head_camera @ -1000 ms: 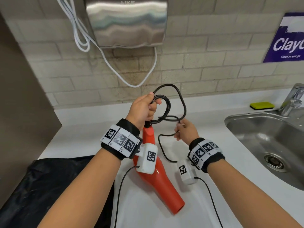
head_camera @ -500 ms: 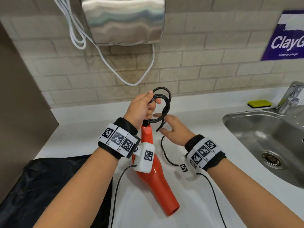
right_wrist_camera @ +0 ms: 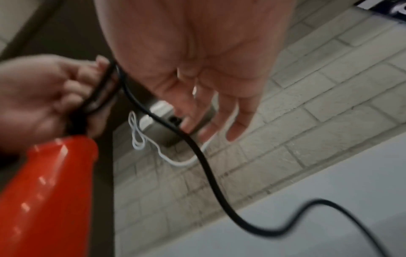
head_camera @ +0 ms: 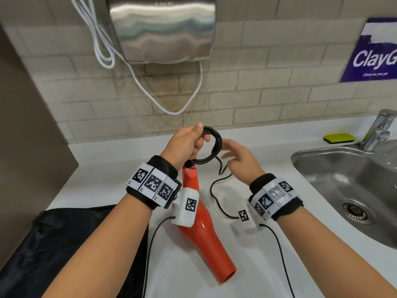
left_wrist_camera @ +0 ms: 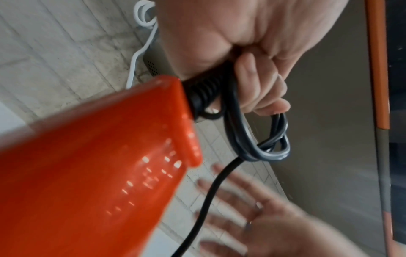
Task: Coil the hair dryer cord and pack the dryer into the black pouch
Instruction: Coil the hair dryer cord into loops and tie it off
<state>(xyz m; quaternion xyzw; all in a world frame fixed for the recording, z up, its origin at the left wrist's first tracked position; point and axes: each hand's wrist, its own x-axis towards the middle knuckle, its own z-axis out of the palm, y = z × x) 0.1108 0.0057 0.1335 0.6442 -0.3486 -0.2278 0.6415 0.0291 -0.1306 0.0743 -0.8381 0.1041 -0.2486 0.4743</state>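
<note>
An orange-red hair dryer [head_camera: 204,233] hangs nozzle-down over the white counter [head_camera: 257,265], held by its cord end. My left hand [head_camera: 189,143] grips several black loops of the cord [head_camera: 211,147] just above the dryer's handle; the left wrist view shows my fingers [left_wrist_camera: 259,83] curled round the coil [left_wrist_camera: 263,142]. Beside the coil, my right hand [head_camera: 238,160] is spread, its fingers [right_wrist_camera: 219,111] straight and holding nothing. The loose cord [head_camera: 214,190] trails down to the counter. The black pouch [head_camera: 64,244] lies at the lower left, under my left forearm.
A steel sink [head_camera: 352,190] with a tap [head_camera: 378,130] takes up the right side, a yellow sponge [head_camera: 339,137] behind it. On the brick wall hangs a metal hand dryer [head_camera: 161,29] with a white cable [head_camera: 150,89]. A brown panel [head_camera: 28,125] bounds the left.
My right hand let go of the cord after bringing a loop to the coil and now hovers spread beside it. The wide loop has closed into a tight coil in my left hand.
</note>
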